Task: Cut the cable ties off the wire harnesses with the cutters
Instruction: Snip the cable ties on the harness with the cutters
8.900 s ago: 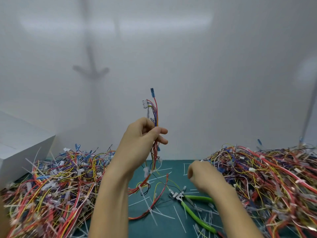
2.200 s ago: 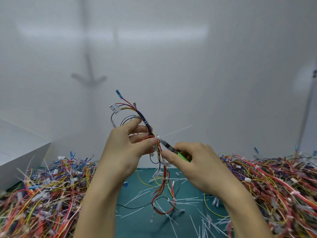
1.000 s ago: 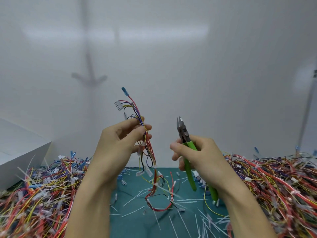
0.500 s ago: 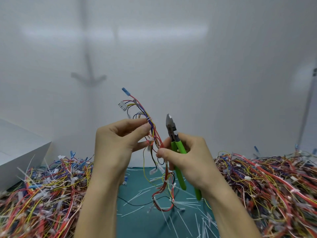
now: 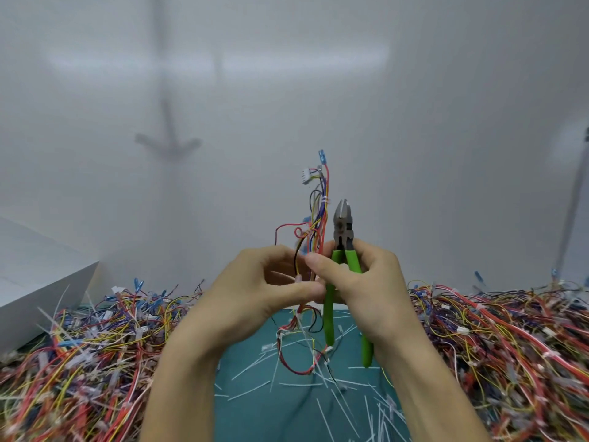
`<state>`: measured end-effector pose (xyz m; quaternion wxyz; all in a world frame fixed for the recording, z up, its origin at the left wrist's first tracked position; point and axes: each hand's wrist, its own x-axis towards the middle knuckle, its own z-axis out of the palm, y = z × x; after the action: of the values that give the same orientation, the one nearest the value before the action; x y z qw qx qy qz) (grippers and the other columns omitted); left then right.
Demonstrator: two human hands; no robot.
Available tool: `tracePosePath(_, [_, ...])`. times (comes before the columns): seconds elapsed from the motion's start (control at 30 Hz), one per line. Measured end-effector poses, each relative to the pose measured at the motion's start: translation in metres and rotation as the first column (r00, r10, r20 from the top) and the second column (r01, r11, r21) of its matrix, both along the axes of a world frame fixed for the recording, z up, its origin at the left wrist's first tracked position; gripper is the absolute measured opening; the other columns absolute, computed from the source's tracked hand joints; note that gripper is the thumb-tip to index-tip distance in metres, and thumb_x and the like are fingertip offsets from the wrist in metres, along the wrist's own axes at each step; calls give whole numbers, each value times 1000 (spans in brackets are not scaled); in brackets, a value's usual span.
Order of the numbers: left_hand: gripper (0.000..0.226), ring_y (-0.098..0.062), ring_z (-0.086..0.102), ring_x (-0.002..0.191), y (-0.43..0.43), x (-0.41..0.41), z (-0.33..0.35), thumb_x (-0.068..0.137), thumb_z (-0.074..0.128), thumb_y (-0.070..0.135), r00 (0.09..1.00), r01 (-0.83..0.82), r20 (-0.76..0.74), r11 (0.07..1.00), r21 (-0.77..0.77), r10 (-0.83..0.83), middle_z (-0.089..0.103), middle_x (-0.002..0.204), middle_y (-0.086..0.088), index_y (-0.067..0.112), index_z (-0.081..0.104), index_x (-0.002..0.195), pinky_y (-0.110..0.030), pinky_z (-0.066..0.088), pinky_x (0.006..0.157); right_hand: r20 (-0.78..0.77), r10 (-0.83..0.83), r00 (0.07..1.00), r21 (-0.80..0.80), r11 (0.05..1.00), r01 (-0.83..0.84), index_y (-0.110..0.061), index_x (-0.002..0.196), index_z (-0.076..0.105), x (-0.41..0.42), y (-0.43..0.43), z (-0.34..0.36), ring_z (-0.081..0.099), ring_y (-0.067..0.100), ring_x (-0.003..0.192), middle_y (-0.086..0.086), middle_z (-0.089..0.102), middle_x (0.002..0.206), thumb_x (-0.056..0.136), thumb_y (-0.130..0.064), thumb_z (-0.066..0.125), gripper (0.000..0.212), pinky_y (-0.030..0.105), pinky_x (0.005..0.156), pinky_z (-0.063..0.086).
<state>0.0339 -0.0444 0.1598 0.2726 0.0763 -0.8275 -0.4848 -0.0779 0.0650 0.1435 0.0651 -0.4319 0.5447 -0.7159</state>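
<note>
The hands stood apart a second ago and have now closed together at the middle of the view. The wire harness [image 5: 321, 218], which leaned toward 11 o'clock half a second back, has been stood up so its connectors point to 12 o'clock. I take this as a re-grip between cuts, feeding the bundle along to bring up the next tie, not a cut itself. The left hand [image 5: 255, 291] has its fingers [image 5: 288, 291] curled in, pinching the wires between thumb and forefinger. The right hand [image 5: 369, 282] is wrapped round the green handles of the cutters [image 5: 343, 228], and its thumb reaches across to 9 o'clock to press on the same wires. The cutter head points straight up just beside the bundle, at its 3 o'clock, with the jaws closed or nearly so and nothing between them. A white cable tie [image 5: 324, 201] is still cinched round the upper wires, level with the cutter tip, so that one looks next. Below, snipped ties [image 5: 334, 397] litter the green surface [image 5: 280, 416], with harness heaps at 8 o'clock [image 5: 79, 352] and 4 o'clock [image 5: 510, 333].
</note>
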Motion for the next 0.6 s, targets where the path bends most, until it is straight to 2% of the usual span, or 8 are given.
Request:
tracePosePath(0.07, [22, -17, 74, 88, 0, -5, -2, 81, 77, 16, 999, -14, -34, 1000, -23, 14, 77, 90, -4, 12, 72, 103, -33, 59, 85, 3, 3, 1000, -4, 1000, -3, -24, 72, 70, 0, -1, 0, 69, 15, 63, -3, 68, 62, 87, -16, 73, 17, 39, 63, 63])
tracePosePath(0.17, [12, -21, 73, 85, -1, -9, -4, 84, 75, 17, 994, -79, -85, 996, -47, 75, 77, 84, -4, 13, 73, 95, -36, 58, 85, 15, 23, 1000, -2, 1000, -23, -26, 75, 73, -2, -1, 0, 70, 17, 63, 1, 71, 67, 89, -19, 71, 16, 39, 64, 63])
tracePosePath(0.27, [7, -22, 73, 83, -4, -9, -6, 82, 77, 18, 980, -134, -143, 989, 55, 140, 74, 81, 1, 20, 74, 89, -34, 62, 74, 2, 27, 1000, 24, 999, -28, -20, 79, 72, -4, 0, -2, 69, 17, 61, 2, 71, 68, 90, -19, 70, 11, 39, 67, 63])
tracePosePath(0.37, [10, -21, 74, 80, -6, -9, -7, 80, 79, 18, 965, -158, -179, 970, 183, 190, 72, 81, 2, 20, 73, 88, -29, 61, 67, -69, -29, 997, 94, 995, 36, -19, 87, 71, -8, -1, -4, 71, 17, 64, -1, 71, 68, 91, -22, 69, 6, 43, 71, 62])
tracePosePath(0.47, [12, -22, 75, 81, -9, -7, -8, 81, 77, 12, 965, -118, -191, 950, 290, 179, 72, 89, -7, 19, 75, 91, -28, 60, 64, -112, -71, 991, 140, 986, 86, -19, 88, 70, -9, -2, -6, 71, 15, 66, -2, 69, 69, 91, -24, 68, 7, 48, 74, 61])
tracePosePath(0.6, [14, -27, 71, 91, -13, -4, -8, 82, 74, 8, 952, -89, -239, 918, 386, 193, 71, 97, -15, 16, 77, 92, -27, 59, 63, -129, -134, 983, 132, 980, 151, -21, 84, 67, -12, -1, -7, 68, 11, 60, -5, 65, 65, 92, -27, 67, 10, 49, 73, 61])
